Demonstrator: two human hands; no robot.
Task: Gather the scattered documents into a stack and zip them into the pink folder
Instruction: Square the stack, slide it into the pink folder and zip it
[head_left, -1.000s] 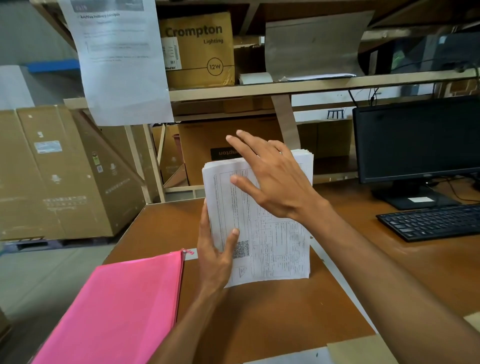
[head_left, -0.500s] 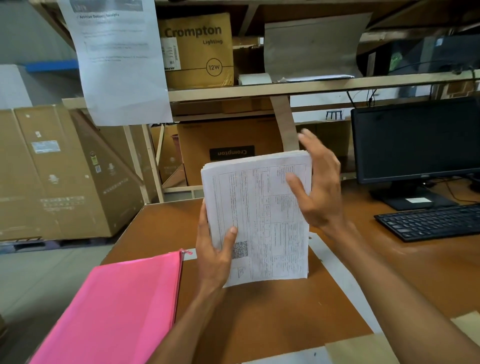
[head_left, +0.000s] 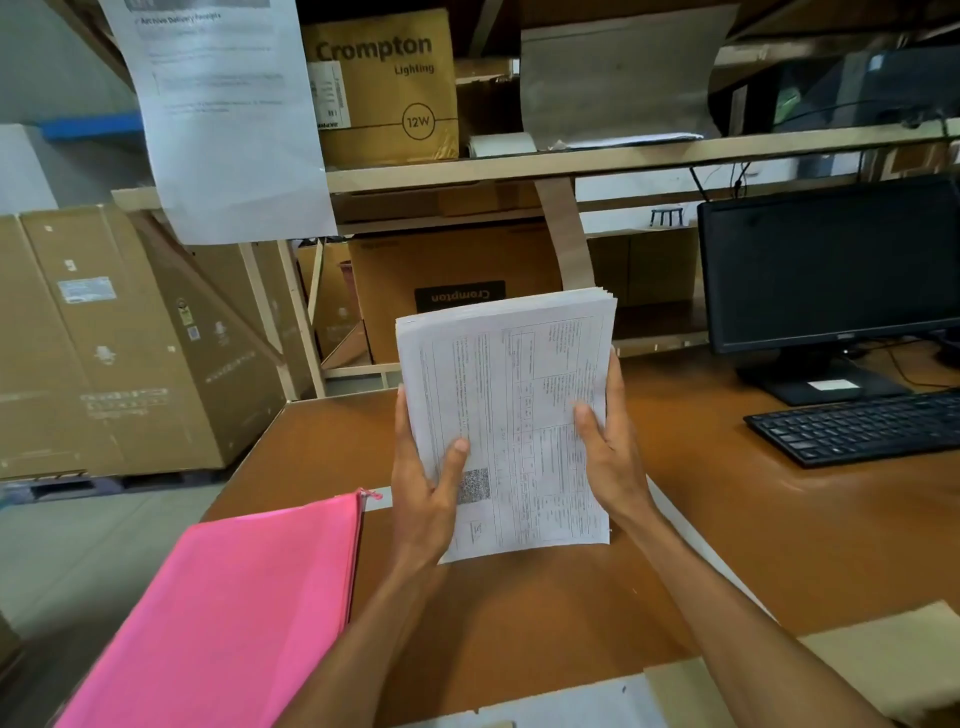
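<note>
A thick stack of printed documents (head_left: 519, 395) stands upright on its lower edge over the brown table (head_left: 545, 613). My left hand (head_left: 423, 488) grips its left edge, thumb across the front sheet. My right hand (head_left: 610, 452) grips its right edge, thumb on the front, fingers behind. The pink folder (head_left: 228, 613) lies flat at the table's left front corner, to the left of the stack; its zipper pull (head_left: 371, 493) shows at the far right corner. I cannot tell if the zipper is open.
A black keyboard (head_left: 862, 426) and monitor (head_left: 826, 265) sit at the right. Wooden shelves with cardboard boxes (head_left: 384, 83) rise behind the table. A paper sheet (head_left: 228, 114) hangs at top left. Large cartons (head_left: 104, 343) stand on the floor left of the table.
My right hand came off the front of the stack, swung round to its right edge and took hold there. The left hand kept its grip. The stack now stands squarer.
</note>
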